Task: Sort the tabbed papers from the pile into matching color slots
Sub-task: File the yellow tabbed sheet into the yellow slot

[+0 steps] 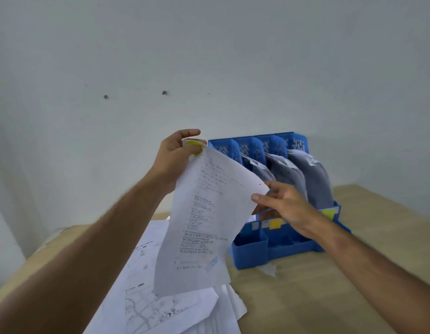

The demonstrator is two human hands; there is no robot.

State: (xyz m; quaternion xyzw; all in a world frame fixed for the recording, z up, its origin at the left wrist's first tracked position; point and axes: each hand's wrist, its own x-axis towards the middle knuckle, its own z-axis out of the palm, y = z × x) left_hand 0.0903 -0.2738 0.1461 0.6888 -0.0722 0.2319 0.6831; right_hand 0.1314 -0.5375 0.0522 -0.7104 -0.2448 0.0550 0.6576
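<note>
Centre of frame: a single white printed sheet of paper with a yellow tab at its top corner (204,213) hangs in the air above the desk, between both hands. The left hand (175,157) pinches the top corner at the yellow tab (194,147), thumb over fingers; the right hand (283,203) meets the sheet's right edge with thumb and fingertips, apparently a light pinch, though the fingers behind are partly hidden. The sheet bows and curls under its own weight, so it is judged light, limp and easily creased; held by two corners it should stay flat enough to feed edge-first into a slot. Centre right, the blue plastic four-slot file rack (250,251) stands on the pale wooden desk (305,297), curled papers already in its slots. Small colour labels sit on its front rail; a yellow label (275,223) is plain, others blurred. Lower centre lies the loose pile of white printed papers (161,309). The printed lines are too blurred to read; no brand visible.
</note>
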